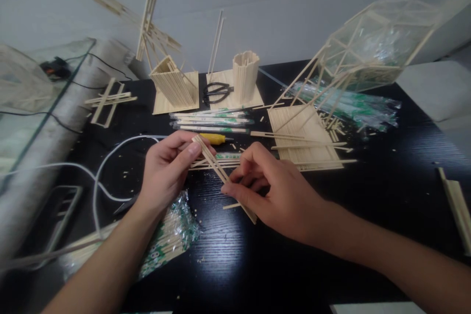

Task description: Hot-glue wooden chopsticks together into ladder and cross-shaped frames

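With the strip [217, 168] of sticks as the clock's centre, the left hand [167, 169] grips its far end between thumb and fingers, and the right hand [272, 184] pinches it lower down. It is held above the middle of the desk [294, 274]; its sticks lie side by side with narrow gaps, so it looks partly made up, though whether they are glued I cannot tell.

Much already stands assembled: a slanted tower [171, 83] with vanes [147, 22] above it at eleven o'clock, a round cup [246, 78] just past twelve, a flat panel [294, 122] at two, and a crossed frame [114, 100] at ten. A lattice dome [379, 44] rises between one and two.

Judging by what lies unused, stick work remains possible: wrapped packs [211, 120] at twelve, an opened bag [171, 235] at seven. Cut bits [333, 125] beside the panel suggest trimming has been done.
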`<state>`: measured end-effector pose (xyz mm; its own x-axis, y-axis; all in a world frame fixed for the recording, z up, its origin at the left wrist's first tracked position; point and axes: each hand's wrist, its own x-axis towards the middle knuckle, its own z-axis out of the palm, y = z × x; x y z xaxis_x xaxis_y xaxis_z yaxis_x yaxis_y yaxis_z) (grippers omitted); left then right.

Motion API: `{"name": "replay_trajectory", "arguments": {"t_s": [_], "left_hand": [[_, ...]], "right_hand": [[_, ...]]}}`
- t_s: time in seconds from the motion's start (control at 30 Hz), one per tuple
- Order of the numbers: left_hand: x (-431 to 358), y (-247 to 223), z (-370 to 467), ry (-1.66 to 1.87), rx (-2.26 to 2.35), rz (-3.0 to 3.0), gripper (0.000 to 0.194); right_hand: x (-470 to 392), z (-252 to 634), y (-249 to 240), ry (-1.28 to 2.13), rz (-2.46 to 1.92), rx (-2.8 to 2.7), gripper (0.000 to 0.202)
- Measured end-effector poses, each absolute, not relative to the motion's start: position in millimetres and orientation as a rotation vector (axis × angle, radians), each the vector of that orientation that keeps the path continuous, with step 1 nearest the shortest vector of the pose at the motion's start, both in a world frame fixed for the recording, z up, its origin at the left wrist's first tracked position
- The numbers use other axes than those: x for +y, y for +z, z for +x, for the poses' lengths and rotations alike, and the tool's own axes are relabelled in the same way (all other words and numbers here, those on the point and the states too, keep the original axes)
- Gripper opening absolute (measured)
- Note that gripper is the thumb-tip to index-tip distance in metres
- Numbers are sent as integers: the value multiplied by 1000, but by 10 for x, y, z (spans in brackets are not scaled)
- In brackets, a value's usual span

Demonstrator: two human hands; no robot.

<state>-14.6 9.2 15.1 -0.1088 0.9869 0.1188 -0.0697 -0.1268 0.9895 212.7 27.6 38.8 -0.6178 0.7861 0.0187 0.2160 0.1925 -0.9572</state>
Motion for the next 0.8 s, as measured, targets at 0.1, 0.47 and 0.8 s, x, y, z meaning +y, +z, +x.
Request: {"name": "replay_trajectory", "arguments": {"t_s": [0.1,0.47,0.8], "left_hand": [[93,140,-149,1405,1158,1185,19],[82,122,-157,1398,1153,1200,16],[80,129,-147,1403,1095,1194,13]], "right_hand": [[286,2130,403,1325,-929,-2008,22],[362,2168,474,1157,-910,-2024,14],[430,2211,526,1106,-937,-1866,17]]}}
